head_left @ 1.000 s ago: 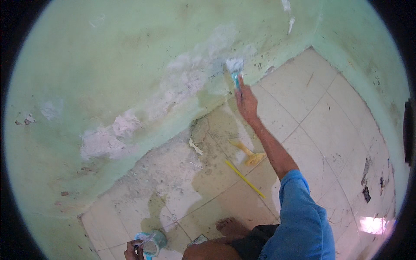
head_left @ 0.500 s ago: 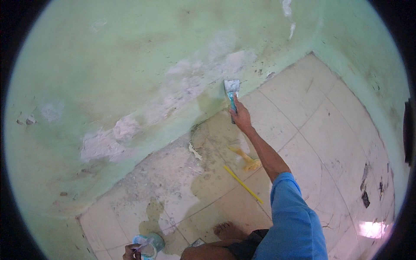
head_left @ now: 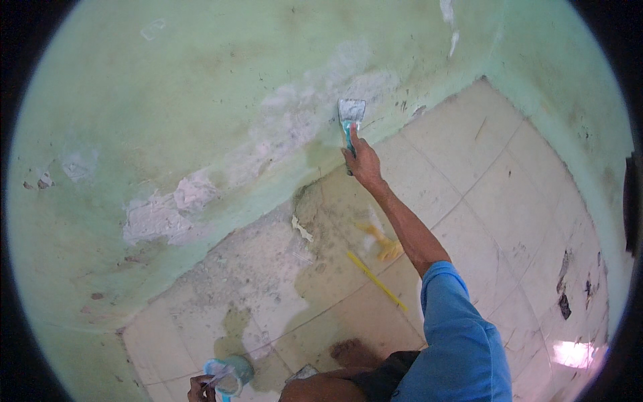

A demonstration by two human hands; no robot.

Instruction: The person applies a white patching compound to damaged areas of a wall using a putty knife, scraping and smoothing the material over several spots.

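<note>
My right hand [head_left: 362, 163] grips a putty knife [head_left: 351, 115] by its teal handle, index finger stretched along it. The wide, putty-smeared blade lies against the green wall [head_left: 201, 87], at the lower right edge of a long whitish putty patch [head_left: 295, 110]. Low on the left, my left hand [head_left: 201, 388] is closed at the rim of a light blue mug [head_left: 242, 368] on the floor. Between its fingers is a pale, flat stick-like piece [head_left: 220, 380] reaching over the mug; its exact kind is unclear. Whitish paste [head_left: 230, 383] shows inside the mug.
Dusty tiled floor [head_left: 469, 161] meets the wall along a slanting edge. A yellow strip [head_left: 376, 281], a crumpled yellowish piece [head_left: 385, 246] and a peeled flake [head_left: 301, 229] lie there. My bare foot [head_left: 353, 352] is nearby. Another thick putty patch [head_left: 164, 218] covers the wall at left.
My right hand and the putty knife have moved up and slightly left on the wall, onto the putty patch's lower edge. The left hand stays by the mug.
</note>
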